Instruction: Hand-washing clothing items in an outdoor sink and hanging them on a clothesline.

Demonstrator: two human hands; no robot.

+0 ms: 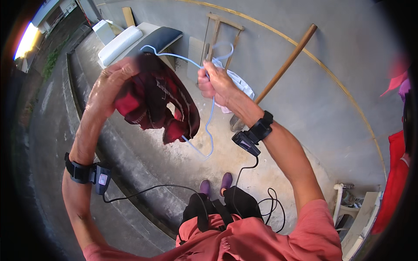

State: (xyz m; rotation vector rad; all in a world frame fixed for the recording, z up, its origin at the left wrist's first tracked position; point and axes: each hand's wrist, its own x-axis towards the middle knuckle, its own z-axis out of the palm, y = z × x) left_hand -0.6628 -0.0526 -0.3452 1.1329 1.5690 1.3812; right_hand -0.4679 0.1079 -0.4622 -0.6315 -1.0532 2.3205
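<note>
My left hand (116, 81) is raised at the upper left and grips the edge of a dark red and black patterned cloth garment (153, 101), which hangs down with its seams and loose threads showing. Closed around a light blue wire hanger (211, 124) is my right hand (214, 81), to the right of the garment. One arm of the hanger reaches left to the top of the garment near my left hand. Its lower end passes behind or into the garment's lower edge; which one, I cannot tell. The hanger's hook stands above my right fist, somewhat blurred.
A wooden-handled tool (287, 63) and a wooden frame saw (225, 24) lean on the grey wall. A white roll (120, 45) and a dark cushion (158, 37) lie on a board at upper left. Red cloth (390, 182) hangs at right. A gutter (114, 166) runs along the left.
</note>
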